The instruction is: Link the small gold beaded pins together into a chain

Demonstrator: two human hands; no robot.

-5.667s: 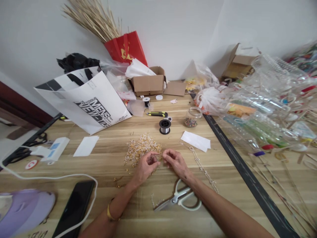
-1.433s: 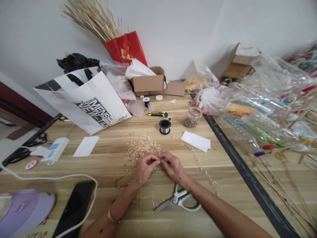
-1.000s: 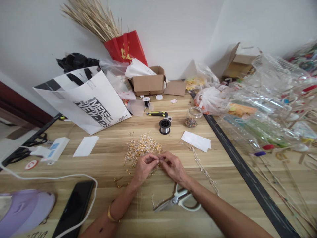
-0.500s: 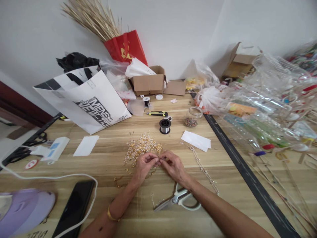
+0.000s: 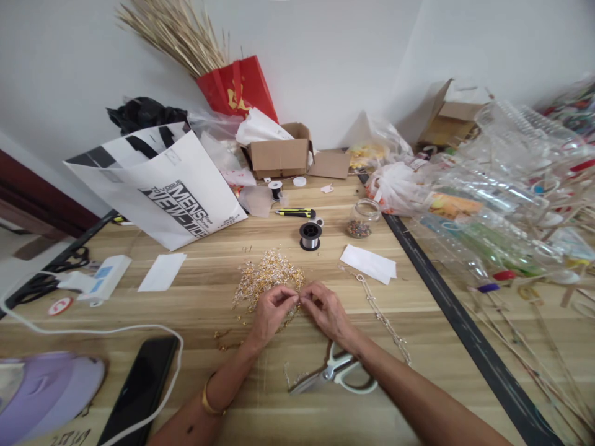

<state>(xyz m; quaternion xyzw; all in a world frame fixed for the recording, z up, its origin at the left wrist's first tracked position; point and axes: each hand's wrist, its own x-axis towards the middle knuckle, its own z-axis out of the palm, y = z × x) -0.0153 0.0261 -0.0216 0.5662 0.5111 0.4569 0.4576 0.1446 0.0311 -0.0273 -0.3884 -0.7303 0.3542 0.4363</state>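
My left hand [image 5: 274, 310] and my right hand [image 5: 325, 308] meet fingertip to fingertip at the middle of the table, each in a pinch. Whatever lies between the fingers is too small to make out. Just behind them spreads a pile of gold and clear beads [image 5: 263, 279]. A gold beaded strand [image 5: 225, 341] lies left of my left wrist. White-handled scissors [image 5: 330, 373] rest under my right forearm, partly hidden by it. To the right of my right hand a beaded chain [image 5: 379, 313] is stretched out on the wood.
Behind the beads are a wire spool [image 5: 310, 236], a utility knife [image 5: 295, 213] and a glass jar [image 5: 362, 220] of beads. A phone [image 5: 139, 387] and white cable [image 5: 102, 332] lie at left. Plastic bottles [image 5: 488, 229] heap up at right; a white paper bag [image 5: 186, 192] stands back left.
The fingertips of my two hands have drawn very slightly apart. Both hands stay pinched in the same place, and the things on the table have not moved.
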